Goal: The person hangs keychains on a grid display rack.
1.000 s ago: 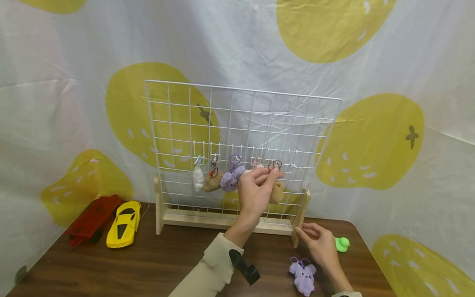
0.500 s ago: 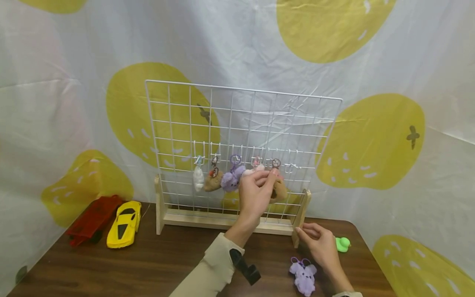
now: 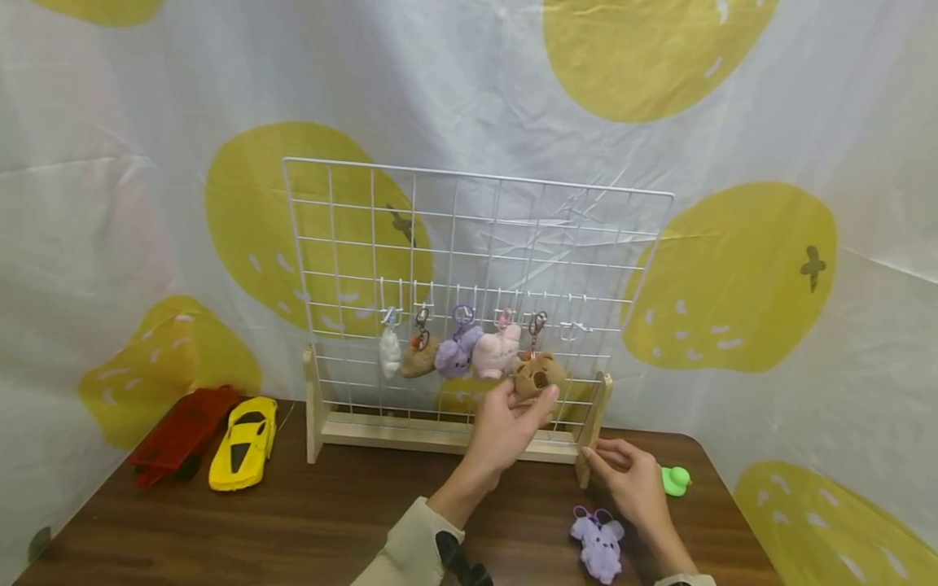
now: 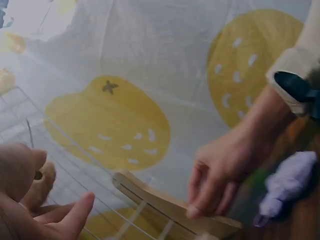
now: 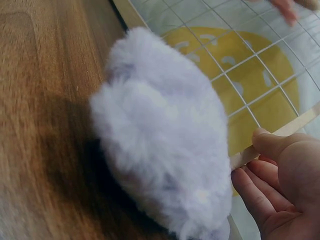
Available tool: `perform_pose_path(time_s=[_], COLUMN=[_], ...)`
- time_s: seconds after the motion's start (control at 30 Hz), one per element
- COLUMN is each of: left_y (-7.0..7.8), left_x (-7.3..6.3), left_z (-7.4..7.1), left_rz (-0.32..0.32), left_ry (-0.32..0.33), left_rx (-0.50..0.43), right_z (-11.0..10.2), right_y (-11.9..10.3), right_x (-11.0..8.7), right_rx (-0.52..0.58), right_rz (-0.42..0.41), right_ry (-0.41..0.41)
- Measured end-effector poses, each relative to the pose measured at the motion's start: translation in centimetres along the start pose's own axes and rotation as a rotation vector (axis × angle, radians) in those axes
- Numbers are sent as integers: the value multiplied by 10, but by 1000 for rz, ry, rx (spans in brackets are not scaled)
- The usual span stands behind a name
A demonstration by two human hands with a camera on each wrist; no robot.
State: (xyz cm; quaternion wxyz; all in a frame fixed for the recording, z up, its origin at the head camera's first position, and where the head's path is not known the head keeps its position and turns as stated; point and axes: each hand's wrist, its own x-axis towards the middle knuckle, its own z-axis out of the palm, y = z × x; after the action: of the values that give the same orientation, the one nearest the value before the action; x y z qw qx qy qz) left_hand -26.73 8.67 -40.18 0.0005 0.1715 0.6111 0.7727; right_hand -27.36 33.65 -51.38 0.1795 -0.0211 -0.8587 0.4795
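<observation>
My left hand (image 3: 506,427) is just below a brown plush keychain (image 3: 538,374) that hangs by its ring on the white wire grid rack (image 3: 479,175). Its fingertips are right at the plush's lower edge, the thumb spread apart from the other fingers in the left wrist view. With thumb and fingers, my right hand (image 3: 632,480) pinches the rack's right wooden foot (image 3: 595,431). A fluffy purple plush keychain (image 3: 601,547) lies on the table beside the right hand and fills much of the right wrist view.
Left along the rack hang a pink plush (image 3: 496,352), a purple one (image 3: 458,354), a brown one (image 3: 420,358) and a white one (image 3: 390,352). A bare hook (image 3: 575,328) is at right. Toy cars, yellow (image 3: 244,443) and red (image 3: 186,431), and a green duck (image 3: 676,481) stand on the table.
My left hand has come down from the keychain's ring to below the brown plush, which now hangs facing forward from the hook. The pink plush is uncovered. My right hand stays put.
</observation>
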Motion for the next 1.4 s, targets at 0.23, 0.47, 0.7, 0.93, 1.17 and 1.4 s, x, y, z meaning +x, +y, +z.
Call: perform_pose_path(time_s=[0.23,0.47,0.7,0.93,1.17,1.4], left_y=[-52,-89,-107,-108,-112,-108], left_x=[-25,-42,-49,-52,-61,-62], left_z=[-7,-7,-3,-4,0,-1], left_rz=[-145,-149,-51,138,214,193], left_ry=[-91,-196,-359,-647,-712,-584], left_rx=[67,249,516,886,1150,1130], right_z=[0,0,0,0,-1,-2], right_y=[2,1,2,3,2,0], right_x=[-1,-2,-1,0,0,-1], right_rx=[-3,-9,-8,3,9,26], right_rz=[-3,0,-8,6,12,4], right_ry=[-5,0,-1,-10,-13,-20])
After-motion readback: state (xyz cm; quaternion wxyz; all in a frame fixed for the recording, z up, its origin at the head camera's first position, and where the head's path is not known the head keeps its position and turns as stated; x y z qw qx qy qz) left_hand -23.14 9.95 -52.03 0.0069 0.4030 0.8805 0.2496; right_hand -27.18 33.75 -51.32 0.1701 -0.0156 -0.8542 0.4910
